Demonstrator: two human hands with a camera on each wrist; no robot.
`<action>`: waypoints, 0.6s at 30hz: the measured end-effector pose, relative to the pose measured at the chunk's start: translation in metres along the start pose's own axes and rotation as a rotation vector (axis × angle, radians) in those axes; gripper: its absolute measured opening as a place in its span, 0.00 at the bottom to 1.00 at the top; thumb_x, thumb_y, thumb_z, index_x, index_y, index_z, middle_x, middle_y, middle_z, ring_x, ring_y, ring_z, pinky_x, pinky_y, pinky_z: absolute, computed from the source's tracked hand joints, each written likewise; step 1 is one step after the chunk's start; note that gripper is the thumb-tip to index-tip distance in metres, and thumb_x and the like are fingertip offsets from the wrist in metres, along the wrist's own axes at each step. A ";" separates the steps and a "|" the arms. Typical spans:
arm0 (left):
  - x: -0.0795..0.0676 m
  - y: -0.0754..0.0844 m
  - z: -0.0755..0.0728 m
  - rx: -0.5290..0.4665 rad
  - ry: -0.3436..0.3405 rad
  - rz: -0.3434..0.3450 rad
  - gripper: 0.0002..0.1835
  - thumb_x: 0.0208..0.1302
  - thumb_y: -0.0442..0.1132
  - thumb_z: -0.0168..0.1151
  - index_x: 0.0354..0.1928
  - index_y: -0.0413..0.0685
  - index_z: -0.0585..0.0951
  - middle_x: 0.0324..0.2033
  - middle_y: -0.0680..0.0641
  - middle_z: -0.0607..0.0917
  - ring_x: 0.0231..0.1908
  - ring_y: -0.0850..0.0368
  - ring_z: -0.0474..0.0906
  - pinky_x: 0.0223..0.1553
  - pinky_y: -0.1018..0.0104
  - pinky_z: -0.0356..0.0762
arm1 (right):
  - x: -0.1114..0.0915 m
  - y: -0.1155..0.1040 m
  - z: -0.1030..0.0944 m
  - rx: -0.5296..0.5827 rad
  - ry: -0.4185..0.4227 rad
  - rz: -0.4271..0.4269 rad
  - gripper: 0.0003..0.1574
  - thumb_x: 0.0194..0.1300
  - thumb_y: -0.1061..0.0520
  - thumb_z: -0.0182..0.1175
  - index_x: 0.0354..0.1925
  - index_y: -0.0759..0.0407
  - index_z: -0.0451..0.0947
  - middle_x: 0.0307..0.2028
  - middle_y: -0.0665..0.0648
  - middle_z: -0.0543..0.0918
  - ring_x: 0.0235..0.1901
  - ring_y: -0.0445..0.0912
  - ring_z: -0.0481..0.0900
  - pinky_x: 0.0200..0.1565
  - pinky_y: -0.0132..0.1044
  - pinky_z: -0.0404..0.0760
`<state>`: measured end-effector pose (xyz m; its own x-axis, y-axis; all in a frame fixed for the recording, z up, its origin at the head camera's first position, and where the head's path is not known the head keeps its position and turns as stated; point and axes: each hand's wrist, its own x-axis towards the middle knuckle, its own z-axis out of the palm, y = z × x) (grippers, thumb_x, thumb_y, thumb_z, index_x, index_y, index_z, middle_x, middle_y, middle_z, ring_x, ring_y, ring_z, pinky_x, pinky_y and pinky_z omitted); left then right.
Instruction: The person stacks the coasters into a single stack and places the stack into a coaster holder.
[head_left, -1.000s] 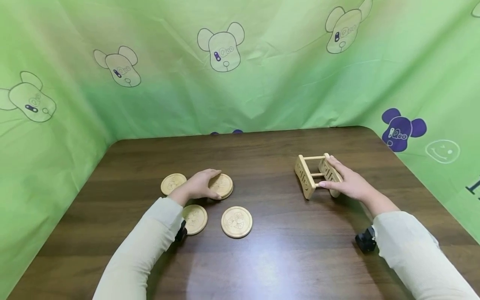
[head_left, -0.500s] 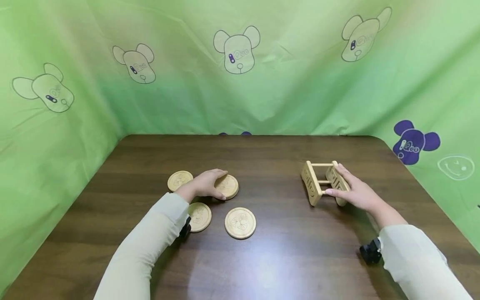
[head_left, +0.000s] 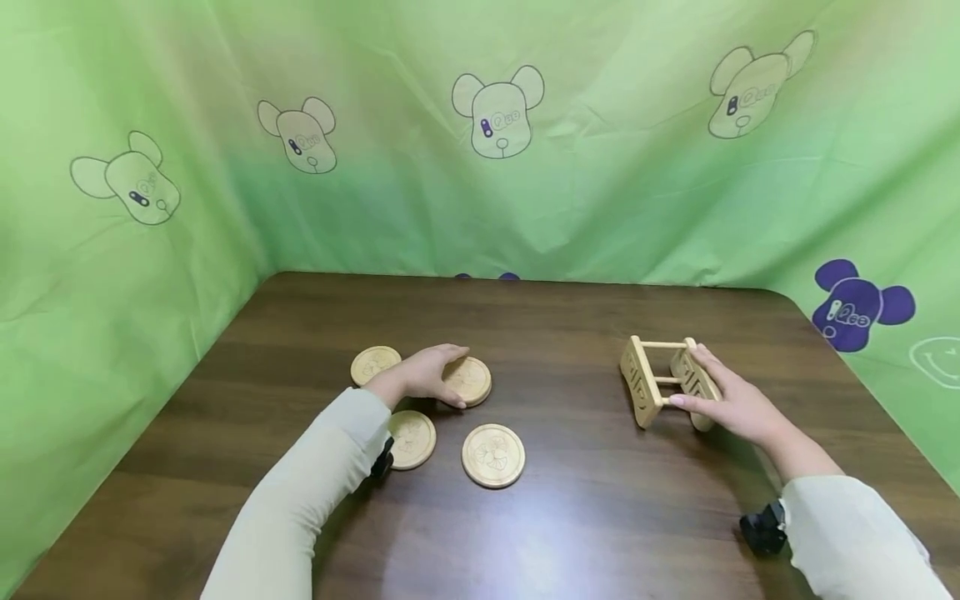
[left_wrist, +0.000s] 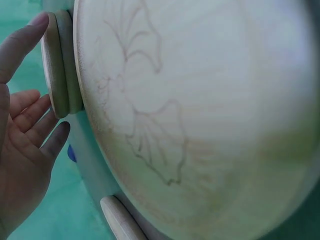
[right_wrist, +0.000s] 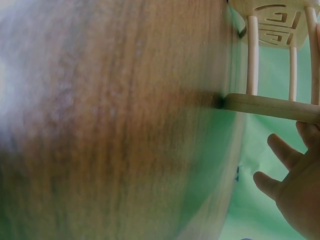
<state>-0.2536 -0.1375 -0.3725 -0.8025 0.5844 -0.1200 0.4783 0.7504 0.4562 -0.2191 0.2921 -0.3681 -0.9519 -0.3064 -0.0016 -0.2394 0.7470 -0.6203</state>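
Two round wooden coasters (head_left: pixel 471 382) lie stacked on the table, one on the other. My left hand (head_left: pixel 426 373) spans the stack from the left, thumb and fingers at opposite edges of the upper coaster (left_wrist: pixel 51 65). On the right stands a small wooden coaster rack (head_left: pixel 642 385) with cut-out end panels joined by rods. My right hand (head_left: pixel 738 406) grips its right end panel, thumb at the near side and fingers at the far side. In the right wrist view the rack's rods (right_wrist: pixel 252 55) show, while part of that hand is cut off by the frame.
Single coasters with a carved leaf pattern lie around the left hand: one behind the wrist (head_left: pixel 377 365), one beside the forearm (head_left: pixel 412 439) and one nearer the middle (head_left: pixel 493 456). A green printed curtain (head_left: pixel 375 208) stands behind the dark wooden table (head_left: pixel 555 333).
The head view has swung, so everything appears further right and a little lower. Both hands keep their places at the coaster stack and the rack.
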 end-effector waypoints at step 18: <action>-0.008 -0.010 -0.009 -0.010 0.049 -0.037 0.46 0.41 0.47 0.69 0.61 0.35 0.58 0.59 0.40 0.61 0.60 0.50 0.54 0.58 0.63 0.52 | 0.000 0.001 0.002 -0.001 -0.011 -0.029 0.54 0.55 0.48 0.57 0.66 0.58 0.33 0.63 0.66 0.33 0.54 0.74 0.42 0.45 0.68 0.48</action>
<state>-0.2553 -0.1521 -0.3682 -0.8360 0.5407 -0.0936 0.4449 0.7677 0.4611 -0.2193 0.2916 -0.3703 -0.9425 -0.3342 0.0076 -0.2667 0.7382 -0.6196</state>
